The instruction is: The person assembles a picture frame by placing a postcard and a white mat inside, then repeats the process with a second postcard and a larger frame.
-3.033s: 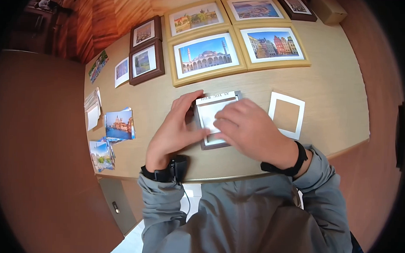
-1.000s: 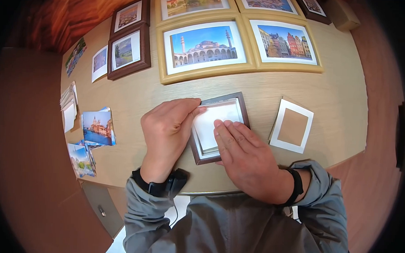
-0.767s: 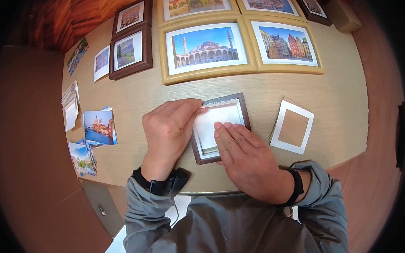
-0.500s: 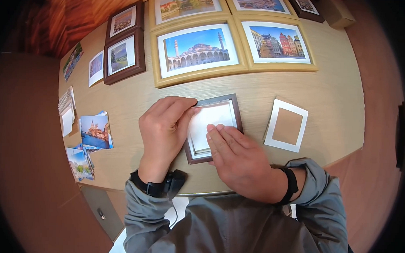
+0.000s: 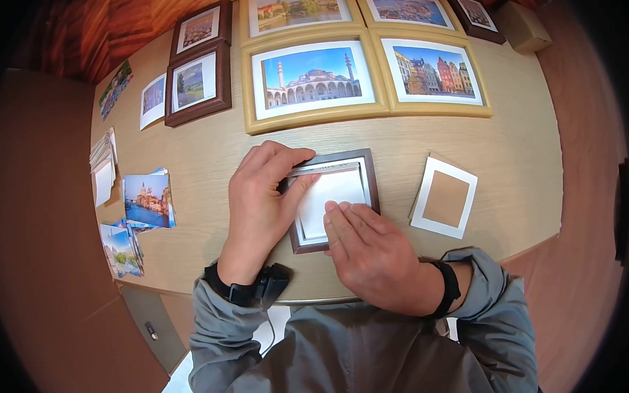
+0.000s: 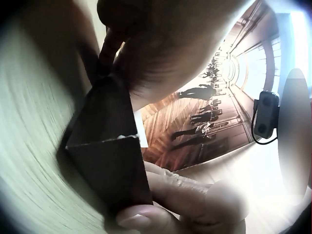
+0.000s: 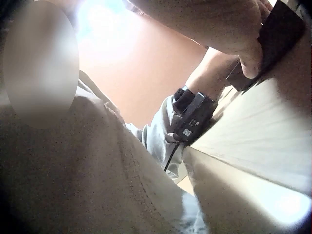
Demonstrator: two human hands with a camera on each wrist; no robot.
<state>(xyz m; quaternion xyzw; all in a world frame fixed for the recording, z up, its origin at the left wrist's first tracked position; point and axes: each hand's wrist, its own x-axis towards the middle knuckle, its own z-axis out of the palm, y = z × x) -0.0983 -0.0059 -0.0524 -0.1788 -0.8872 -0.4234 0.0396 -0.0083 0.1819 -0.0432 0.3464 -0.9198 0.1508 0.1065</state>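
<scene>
A small dark brown picture frame [image 5: 374,188] lies on the table before me, with a white panel [image 5: 339,190] inside its inner rim. Along the far inner side runs a pale strip [image 5: 329,168] with printed lettering. My left hand [image 5: 259,191] grips the far left corner, thumb reaching inside and fingers at the outer edge. At the near right corner my right hand [image 5: 378,261] holds the frame, straight fingers on the panel. In the right wrist view, a thumb [image 7: 251,63] presses the frame's outer wall. Left wrist view shows the frame's corner [image 6: 105,146] up close.
A white mat [image 5: 438,224] lies to the right. Large yellow frames [image 5: 317,120] with city photos and dark frames [image 5: 221,89] stand at the back. On the left are photo stacks [image 5: 148,197] and white papers [image 5: 103,168]. A box [image 5: 524,30] sits far right.
My left hand has moved up to the frame's far left corner, its thumb lately further inside. My right hand went from the middle to the near right corner. The frame has turned slightly.
</scene>
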